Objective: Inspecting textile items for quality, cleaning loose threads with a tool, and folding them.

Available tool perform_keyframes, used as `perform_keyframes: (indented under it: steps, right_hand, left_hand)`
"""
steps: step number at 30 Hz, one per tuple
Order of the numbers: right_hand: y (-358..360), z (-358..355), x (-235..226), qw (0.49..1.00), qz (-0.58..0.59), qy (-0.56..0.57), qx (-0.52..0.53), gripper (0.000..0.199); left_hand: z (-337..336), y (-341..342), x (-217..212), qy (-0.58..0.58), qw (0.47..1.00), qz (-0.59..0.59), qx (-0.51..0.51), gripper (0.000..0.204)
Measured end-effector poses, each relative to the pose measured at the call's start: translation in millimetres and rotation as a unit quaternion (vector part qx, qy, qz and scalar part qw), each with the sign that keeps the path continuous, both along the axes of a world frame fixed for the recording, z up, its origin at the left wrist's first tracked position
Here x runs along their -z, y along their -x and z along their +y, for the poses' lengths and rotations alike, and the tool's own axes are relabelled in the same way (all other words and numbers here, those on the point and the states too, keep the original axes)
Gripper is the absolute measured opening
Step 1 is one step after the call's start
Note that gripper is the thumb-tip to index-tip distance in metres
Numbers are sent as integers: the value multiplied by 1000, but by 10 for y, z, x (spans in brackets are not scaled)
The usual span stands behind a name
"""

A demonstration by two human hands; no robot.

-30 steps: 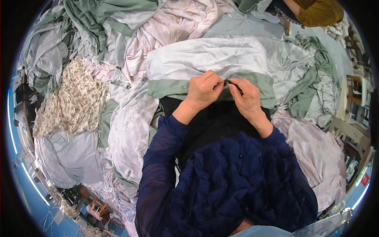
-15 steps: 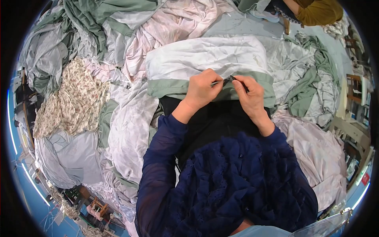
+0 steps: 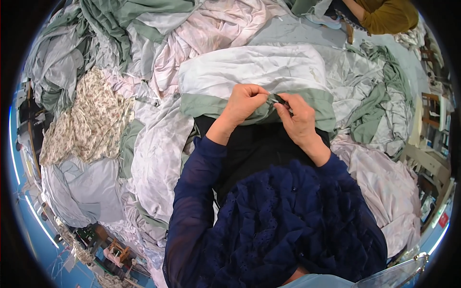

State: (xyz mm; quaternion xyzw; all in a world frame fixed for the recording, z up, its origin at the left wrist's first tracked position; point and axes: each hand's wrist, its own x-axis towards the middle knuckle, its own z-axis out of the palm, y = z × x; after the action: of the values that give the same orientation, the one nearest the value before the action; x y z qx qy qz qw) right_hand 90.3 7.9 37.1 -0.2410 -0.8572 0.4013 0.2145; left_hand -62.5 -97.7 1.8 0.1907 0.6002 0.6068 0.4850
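Note:
Across my lap lies a white patterned fabric piece (image 3: 254,65) with a sage-green border (image 3: 204,104). My left hand (image 3: 245,102) is closed in a pinch on the green border, its fingertips gathering the cloth. Close to its right, my right hand (image 3: 298,115) is closed around small black thread snips (image 3: 278,99), mostly hidden by the fingers. The snips' tip is at the pinched cloth between both hands. Whether the blades touch the cloth or a thread is too small to tell.
Heaped white and green cloth (image 3: 163,139) lies to my left, beside a floral cream cloth (image 3: 86,120). Pale pink fabric (image 3: 379,177) is piled at my right. Another person's mustard sleeve (image 3: 391,17) shows at the far right, near a wooden stool (image 3: 432,108).
My right hand has moved slightly left and down, closer to the left hand. The snips' tip now sits lower at the pinched cloth, and the green border is more bunched there.

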Motion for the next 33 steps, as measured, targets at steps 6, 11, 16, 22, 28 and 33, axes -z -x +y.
perform_keyframes:
  steps: [6,11,16,22,28,33]
  right_hand:
    - [-10,-2,17,999,-9,-40,-8,19]
    - [10,-14,-8,995,5,-94,-16,22]
    - [9,-8,-7,994,21,-109,-20,22]
    - [16,-19,-32,992,16,-127,-24,23]
    - [14,-16,-53,989,17,-145,-24,22]
    - [9,-19,-36,989,11,-147,-20,20]
  left_hand:
    - [-19,31,52,3,999,-35,10,10]
    - [-38,62,41,14,999,-49,20,7]
    - [-24,45,75,-12,994,-105,-3,9]
    - [-27,38,51,-27,992,-125,-5,8]
    - [-22,42,41,-30,990,-134,11,8]
    - [-30,32,21,-33,989,-142,13,8]
